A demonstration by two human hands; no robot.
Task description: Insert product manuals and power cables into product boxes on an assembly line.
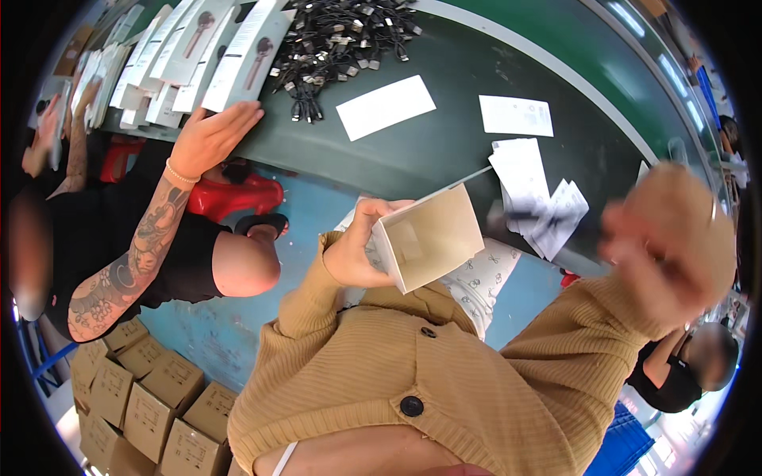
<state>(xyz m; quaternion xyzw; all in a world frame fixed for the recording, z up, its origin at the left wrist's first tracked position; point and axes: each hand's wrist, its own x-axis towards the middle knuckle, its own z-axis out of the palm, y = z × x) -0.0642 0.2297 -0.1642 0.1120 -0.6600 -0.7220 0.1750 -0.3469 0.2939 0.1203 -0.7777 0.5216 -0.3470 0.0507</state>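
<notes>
My left hand (357, 250) is closed around the side of a white box (436, 230). The box is tilted with its open end toward me, showing a pale inside and a flap sticking out at the far edge. Off to the right, my right hand (675, 246) is raised and smeared by motion, so its fingers cannot be read. Between the two hands, folded leaflets (520, 170) lie in a loose pile at the table's near edge, with a dark blurred thing beside them. Two white sheets, one left (386, 107) and one right (516, 116), lie flat farther back.
A heap of black cables (341, 40) covers part of the dark green table (460, 47). To the left, a co-worker's hand (214, 135) touches a stack of printed white boxes (246, 63). Brown cartons (151, 397), a red stool (238, 194) and a blue crate (623, 440) stand below.
</notes>
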